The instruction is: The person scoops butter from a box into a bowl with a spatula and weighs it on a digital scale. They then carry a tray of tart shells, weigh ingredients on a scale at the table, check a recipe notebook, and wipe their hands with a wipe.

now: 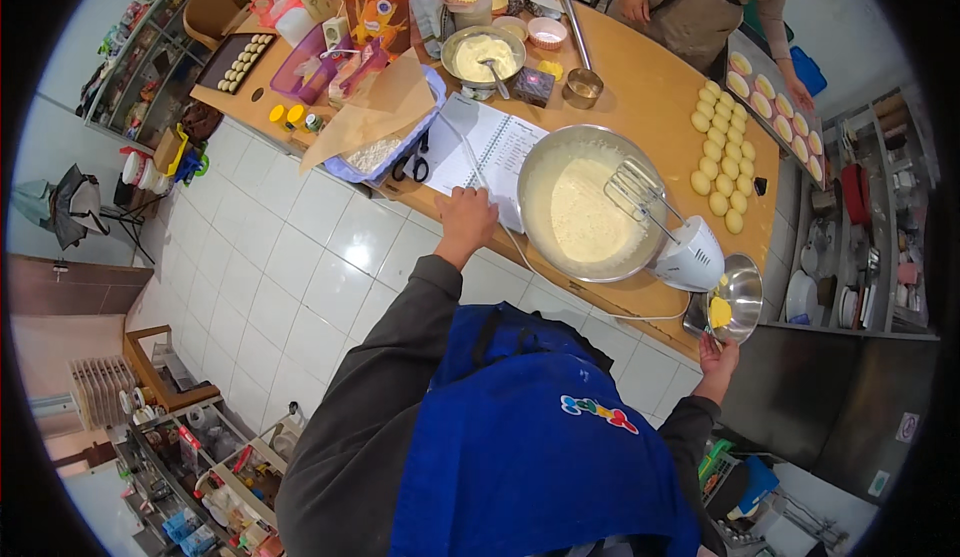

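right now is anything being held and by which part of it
The right hand holds the small metal bowl by its near rim. The left hand rests at the table edge, with nothing visible in it.

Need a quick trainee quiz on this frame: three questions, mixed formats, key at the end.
1. The right hand is touching: A) the brown paper sheet; B) the small round shiny metal bowl; C) the orange packet.
2. True or false: the white electric hand mixer has its wire beaters over the large round metal bowl of pale batter.
3. What open item lies beside the left hand?

Key: 1. B. 2. True. 3. A white spiral-bound notebook.
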`<state>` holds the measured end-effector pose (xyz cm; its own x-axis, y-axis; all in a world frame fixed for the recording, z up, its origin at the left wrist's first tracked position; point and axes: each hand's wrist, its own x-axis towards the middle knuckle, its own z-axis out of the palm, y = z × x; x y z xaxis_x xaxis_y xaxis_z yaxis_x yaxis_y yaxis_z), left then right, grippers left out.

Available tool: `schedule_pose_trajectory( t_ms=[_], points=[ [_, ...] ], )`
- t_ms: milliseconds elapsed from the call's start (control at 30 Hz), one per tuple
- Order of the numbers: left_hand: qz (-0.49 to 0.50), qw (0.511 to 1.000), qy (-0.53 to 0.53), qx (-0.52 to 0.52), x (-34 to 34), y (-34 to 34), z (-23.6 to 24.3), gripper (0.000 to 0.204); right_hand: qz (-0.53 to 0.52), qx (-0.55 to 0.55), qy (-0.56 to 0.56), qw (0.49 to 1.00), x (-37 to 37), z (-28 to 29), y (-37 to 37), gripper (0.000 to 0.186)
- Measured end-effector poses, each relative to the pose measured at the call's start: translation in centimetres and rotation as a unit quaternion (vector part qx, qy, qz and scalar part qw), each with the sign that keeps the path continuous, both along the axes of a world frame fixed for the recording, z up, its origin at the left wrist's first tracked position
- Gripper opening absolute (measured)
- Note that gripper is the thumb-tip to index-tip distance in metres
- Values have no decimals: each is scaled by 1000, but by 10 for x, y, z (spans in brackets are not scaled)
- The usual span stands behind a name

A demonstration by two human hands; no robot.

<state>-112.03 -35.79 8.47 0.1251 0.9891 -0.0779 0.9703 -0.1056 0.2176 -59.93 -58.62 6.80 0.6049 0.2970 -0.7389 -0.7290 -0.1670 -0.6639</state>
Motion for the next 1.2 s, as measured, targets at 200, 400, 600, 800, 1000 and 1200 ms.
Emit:
schedule_pose_trajectory(
  t_ms=[200, 400, 600, 800, 1000, 1200],
  points=[
    [-31, 998, 30, 36, -2, 21, -1, 51, -36, -16, -15, 999, -13, 3, 5, 41],
    [-56, 994, 86, -24, 0, 41, -5, 59, -61, -9, -23, 998, -21, 3, 7, 45],
    [-63, 991, 103, -53, 2, 43, -8, 63, -66, -3, -12, 998, -19, 1, 6, 43],
    [-60, 993, 103, -22, 3, 43, -10, 64, -47, 31, 3, 998, -12, -6, 4, 40],
    [-55, 994, 94, -16, 3, 39, -11, 60, -45, 15, 1, 999, -16, -4, 6, 36],
    [-66, 991, 115, 23, 6, 35, -24, 55, -35, 12, -7, 999, -13, -6, 3, 36]
  ],
)
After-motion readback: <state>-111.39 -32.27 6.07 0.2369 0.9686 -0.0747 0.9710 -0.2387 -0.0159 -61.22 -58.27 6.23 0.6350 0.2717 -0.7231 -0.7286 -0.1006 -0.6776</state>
